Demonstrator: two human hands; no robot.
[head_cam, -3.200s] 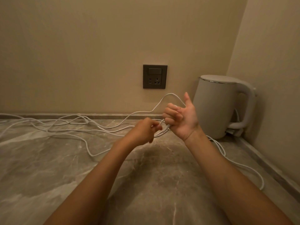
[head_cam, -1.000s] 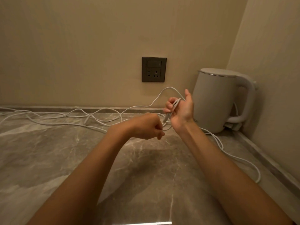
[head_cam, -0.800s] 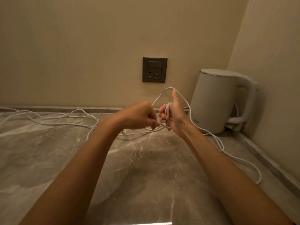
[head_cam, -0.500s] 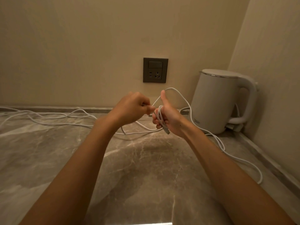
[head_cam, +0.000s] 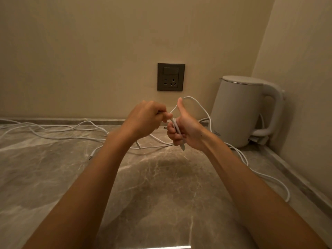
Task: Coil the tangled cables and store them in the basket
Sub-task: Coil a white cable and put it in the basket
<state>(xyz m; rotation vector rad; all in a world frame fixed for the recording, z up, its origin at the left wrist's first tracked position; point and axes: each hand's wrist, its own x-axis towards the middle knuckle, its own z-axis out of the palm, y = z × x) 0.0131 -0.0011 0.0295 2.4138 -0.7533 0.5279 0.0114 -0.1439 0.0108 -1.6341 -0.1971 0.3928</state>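
Thin white cables (head_cam: pixel 59 134) lie tangled across the marble counter (head_cam: pixel 158 191), running from the far left to my hands. My right hand (head_cam: pixel 185 129) has its thumb raised and its fingers closed, with several turns of white cable wound around them; a plug end sticks out below the fist. My left hand (head_cam: pixel 149 117) is just to its left, pinching the same cable near the thumb. One loop arcs over my right thumb, and another strand trails along the right side of the counter (head_cam: pixel 269 178). No basket is in view.
A white electric kettle (head_cam: pixel 240 112) stands in the back right corner, close to my right hand. A dark wall socket (head_cam: pixel 171 77) sits on the wall above my hands. A raised stone lip runs along the back and right walls.
My left hand has circled the cable around my right fingers, adding turns. Both hands shifted slightly left and up. The loose cable on the counter has been drawn in toward my hands.
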